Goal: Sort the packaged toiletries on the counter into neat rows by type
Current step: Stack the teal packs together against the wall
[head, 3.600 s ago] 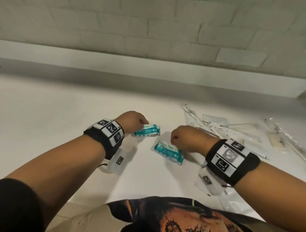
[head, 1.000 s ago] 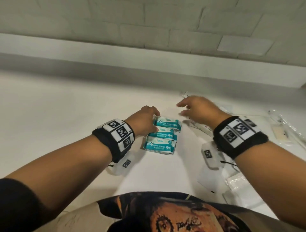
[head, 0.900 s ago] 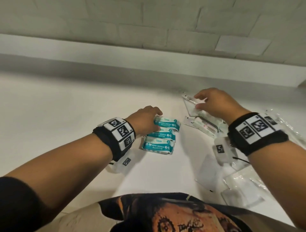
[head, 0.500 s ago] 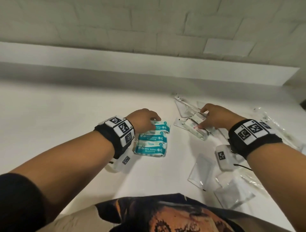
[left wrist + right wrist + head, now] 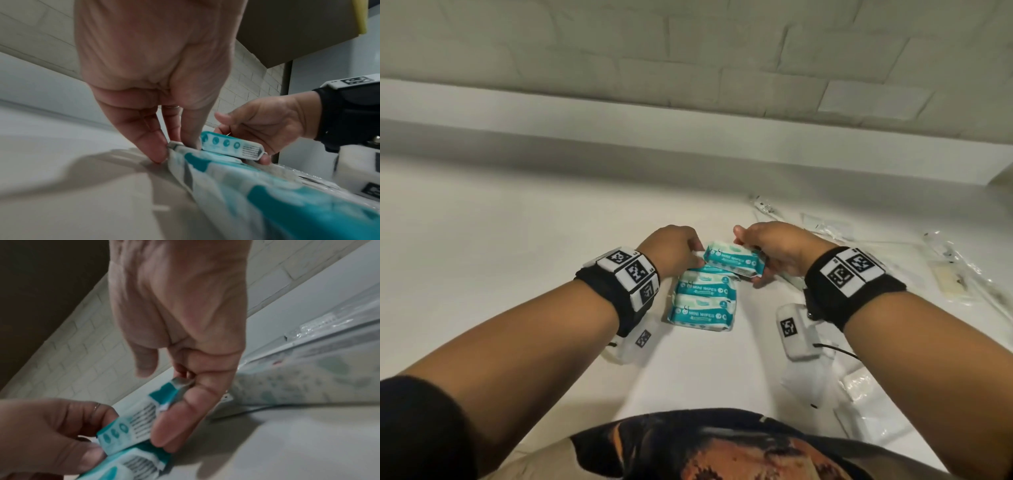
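Observation:
Teal and white mini wipes packs (image 5: 702, 313) lie in a row on the white counter (image 5: 517, 260). My right hand (image 5: 751, 257) grips one more wipes pack (image 5: 734, 262) by its right end, tilted just above the far end of the row. In the right wrist view its thumb and fingers (image 5: 170, 426) clamp that pack (image 5: 131, 420). My left hand (image 5: 693, 255) pinches the crimped left end of a pack in the row (image 5: 174, 146), right beside the held pack (image 5: 230, 146). How many packs lie under the held one is hidden.
Clear-wrapped long items (image 5: 767, 209) and flat sachets (image 5: 822, 380) lie scattered at the right, with more wrapped pieces (image 5: 948, 277) at the far right. A white packet with teal print (image 5: 287, 386) lies just behind my right hand. A tiled wall (image 5: 688, 68) backs the counter.
My right hand reached into the scattered pile at the right, then came back left holding a wipes pack over the far end of the row. My left hand stayed at the row.

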{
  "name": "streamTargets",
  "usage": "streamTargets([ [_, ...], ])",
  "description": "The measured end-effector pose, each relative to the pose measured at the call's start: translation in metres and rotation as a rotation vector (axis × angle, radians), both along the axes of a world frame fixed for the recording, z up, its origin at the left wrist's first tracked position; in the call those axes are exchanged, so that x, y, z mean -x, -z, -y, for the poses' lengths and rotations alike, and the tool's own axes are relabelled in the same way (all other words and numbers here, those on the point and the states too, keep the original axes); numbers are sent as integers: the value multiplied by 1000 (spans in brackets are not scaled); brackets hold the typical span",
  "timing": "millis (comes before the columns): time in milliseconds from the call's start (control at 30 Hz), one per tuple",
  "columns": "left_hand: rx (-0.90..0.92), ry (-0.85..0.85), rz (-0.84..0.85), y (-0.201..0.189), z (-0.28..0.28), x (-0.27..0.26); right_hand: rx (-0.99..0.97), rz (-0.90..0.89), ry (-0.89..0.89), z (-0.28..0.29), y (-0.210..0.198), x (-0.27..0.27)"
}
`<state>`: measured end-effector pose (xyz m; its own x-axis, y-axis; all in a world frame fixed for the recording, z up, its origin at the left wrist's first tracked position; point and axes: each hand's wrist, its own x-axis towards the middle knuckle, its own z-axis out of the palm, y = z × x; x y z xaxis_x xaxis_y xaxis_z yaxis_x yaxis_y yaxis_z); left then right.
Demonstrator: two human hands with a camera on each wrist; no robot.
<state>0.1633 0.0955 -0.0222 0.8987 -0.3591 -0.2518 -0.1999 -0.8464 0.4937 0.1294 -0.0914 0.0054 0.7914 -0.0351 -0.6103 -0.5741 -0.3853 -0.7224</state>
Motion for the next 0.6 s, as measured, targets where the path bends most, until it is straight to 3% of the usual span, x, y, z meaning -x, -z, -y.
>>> streamTargets([
  [100,6,-8,-14,0,-2,-1,54,54,-52,4,-1,-9],
  [300,32,-92,16,-1,-1,0,340,254,-81,-15,-1,-32],
  [433,-2,-7,93,-2,-1,3,618,297,-397,-23,4,-39],
  [600,-73,118,140,-2,0,2,781,369,-322,16,-30,-22],
])
